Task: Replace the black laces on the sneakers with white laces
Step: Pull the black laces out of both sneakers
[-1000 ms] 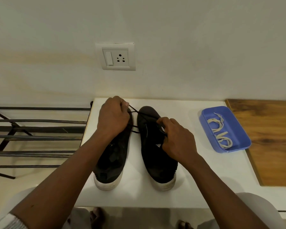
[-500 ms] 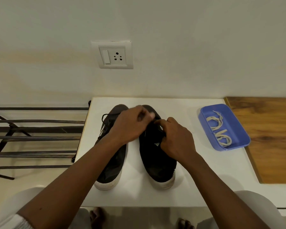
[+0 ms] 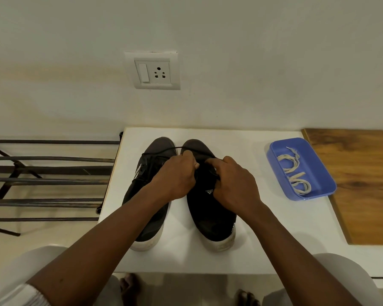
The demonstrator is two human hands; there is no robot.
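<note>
Unlacing looks to be the step in hand. Both hands sit over the lacing of the right sneaker (image 3: 210,214), which stands heel toward the person on the white table (image 3: 274,228). The left hand (image 3: 177,173) has its fingers curled and appears to pinch a strand of the black lace (image 3: 164,149). The right hand (image 3: 234,182), also curled, pinches the lace just above the tongue logo. How much has left the eyelets is hidden under the knuckles. The next move probably calls for drawing the strand out row by row while steadying the shoe. The left sneaker (image 3: 150,195) stands just left of the right sneaker. Well to its right a blue tray (image 3: 272,155) holds the white laces (image 3: 294,171), with a wooden board (image 3: 358,184) beyond. A metal rack (image 3: 49,180) stands to its left, and a wall socket (image 3: 153,71) is behind it
</note>
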